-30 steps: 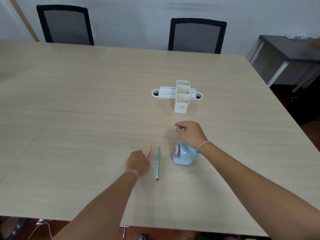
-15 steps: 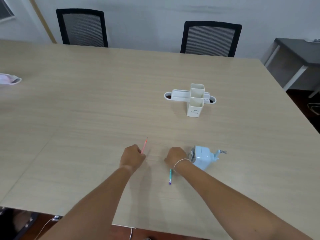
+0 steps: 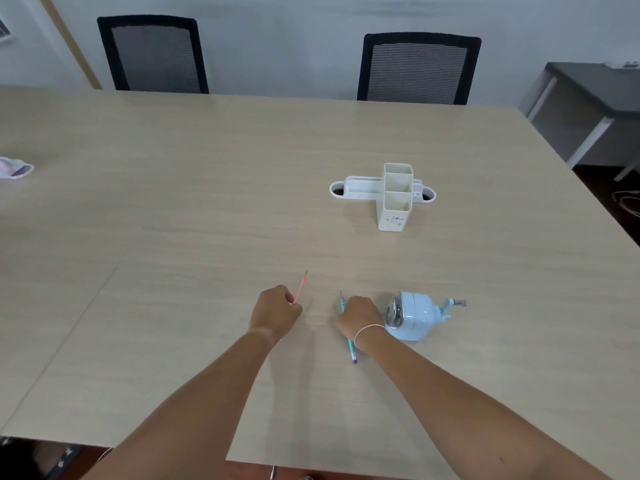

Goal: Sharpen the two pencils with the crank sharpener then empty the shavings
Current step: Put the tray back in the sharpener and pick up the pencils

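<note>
My left hand (image 3: 277, 311) grips a pink pencil (image 3: 300, 288) whose tip points away from me, above the table. My right hand (image 3: 360, 315) curls round a teal pencil (image 3: 351, 348) with a purple eraser end; its point sticks out beyond my knuckles. The light blue crank sharpener (image 3: 414, 317) stands on the table just right of my right hand, untouched, with its crank handle (image 3: 455, 303) pointing right.
A white desk organiser (image 3: 394, 197) stands on the wooden table (image 3: 173, 220) farther back. A pink-white cloth item (image 3: 14, 168) lies at the left edge. Two black chairs (image 3: 419, 69) stand behind the table, a grey side table (image 3: 595, 88) at the right.
My right hand left the sharpener, moved left and took hold of the teal pencil. My left hand lifted the pink pencil's tip off the table.
</note>
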Motion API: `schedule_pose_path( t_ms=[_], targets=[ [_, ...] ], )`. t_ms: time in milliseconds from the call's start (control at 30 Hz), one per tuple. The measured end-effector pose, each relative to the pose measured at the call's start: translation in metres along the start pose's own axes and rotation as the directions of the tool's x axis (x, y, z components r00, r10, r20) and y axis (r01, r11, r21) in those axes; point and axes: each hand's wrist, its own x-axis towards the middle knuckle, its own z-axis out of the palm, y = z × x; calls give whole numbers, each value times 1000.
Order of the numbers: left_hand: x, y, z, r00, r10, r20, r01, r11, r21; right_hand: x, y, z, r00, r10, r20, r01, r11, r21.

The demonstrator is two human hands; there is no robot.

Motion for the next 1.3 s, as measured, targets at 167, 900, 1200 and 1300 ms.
schedule_pose_path(
  t_ms=[167, 900, 1200, 1300],
  targets=[
    [9, 21, 0, 999, 49, 0, -49, 999, -21, 5, -14, -19, 999, 1, -51, 8, 986, 167],
    [88, 226, 43, 947, 299, -118, -321, 898, -302, 98, 45, -214, 848, -17, -530, 335, 792, 510],
    [140, 248, 80, 946, 289, -147, -322, 889, -326, 157, 55, -202, 862, -41, -506, 334, 797, 504],
    [149, 239, 90, 959, 258, -119, -282, 910, -303, 169, 59, -194, 886, -31, -463, 296, 807, 511]
  ],
)
